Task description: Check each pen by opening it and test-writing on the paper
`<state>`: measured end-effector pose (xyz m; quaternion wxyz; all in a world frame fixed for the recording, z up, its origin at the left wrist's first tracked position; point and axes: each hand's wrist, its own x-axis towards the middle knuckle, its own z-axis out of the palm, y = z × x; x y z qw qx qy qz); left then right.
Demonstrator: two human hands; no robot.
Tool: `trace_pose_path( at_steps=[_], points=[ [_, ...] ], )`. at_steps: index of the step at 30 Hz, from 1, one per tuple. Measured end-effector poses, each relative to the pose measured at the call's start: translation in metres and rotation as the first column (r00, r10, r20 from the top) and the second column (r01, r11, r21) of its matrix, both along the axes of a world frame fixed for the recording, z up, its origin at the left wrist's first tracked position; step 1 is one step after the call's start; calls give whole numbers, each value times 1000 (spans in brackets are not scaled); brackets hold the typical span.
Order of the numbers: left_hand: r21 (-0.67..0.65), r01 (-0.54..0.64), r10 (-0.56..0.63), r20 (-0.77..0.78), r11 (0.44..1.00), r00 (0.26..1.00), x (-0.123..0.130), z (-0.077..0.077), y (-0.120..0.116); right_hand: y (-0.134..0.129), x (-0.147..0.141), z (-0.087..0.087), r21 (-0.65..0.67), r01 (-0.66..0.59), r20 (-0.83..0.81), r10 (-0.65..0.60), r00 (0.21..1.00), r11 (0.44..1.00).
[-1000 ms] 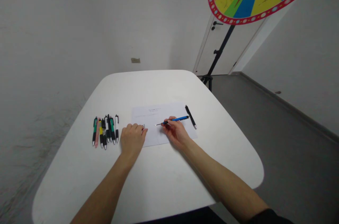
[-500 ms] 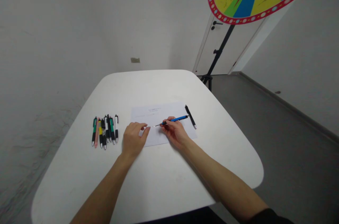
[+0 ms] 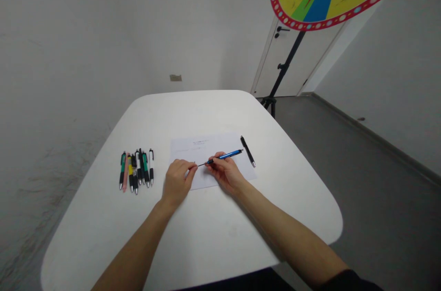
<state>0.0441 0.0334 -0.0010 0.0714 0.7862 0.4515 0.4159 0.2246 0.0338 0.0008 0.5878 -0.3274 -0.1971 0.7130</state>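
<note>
At frame centre, over a white paper sheet (image 3: pixel 206 162) on the white surface (image 3: pixel 206 236), the right hand (image 3: pixel 225 174) grips a blue pen (image 3: pixel 223 156), tip pointing left. Left hand (image 3: pixel 177 181) pinches closed at that tip. Black pen (image 3: pixel 248 151) lies just right of the sheet. Row of pens (image 3: pixel 136 170) lies left, well apart.
</note>
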Motion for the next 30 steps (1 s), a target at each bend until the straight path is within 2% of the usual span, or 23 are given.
trace_pose_path(
  at_steps=[4, 8, 12, 15, 18, 22, 25, 30],
  points=[
    [-64, -50, 58, 127, 997, 990, -2, 2, 1, 2, 2, -1, -6, 20, 2, -20, 1000, 1000],
    [-182, -110, 158, 276, 977, 948, -6, 1, 5, 4, 4, -1, -29, 45, -10, -45, 999, 999],
    [-287, -149, 268, 439, 946, 858, -11, -5, 12, 4, 4, 0, -35, 78, -16, -79, 997, 996],
    [-292, -229, 356, 525, 929, 773, -17, -9, 17, 4, 4, 0, -35, 87, -16, -87, 996, 996],
    [-257, -333, 420, 531, 907, 736, -22, -8, 19, 4, 4, 1, -34, 87, -1, -87, 996, 996],
    [-114, -418, 428, 384, 901, 818, -23, -2, 14, 4, 4, 1, -42, 85, 4, -85, 996, 996],
    [44, -400, 373, 279, 916, 885, -20, 2, 10, 4, 4, 0, -38, 76, 3, -76, 997, 996],
    [249, -350, 313, 179, 903, 933, -16, 5, 6, 4, 5, 0, -31, 75, -1, -75, 997, 997]
  ],
)
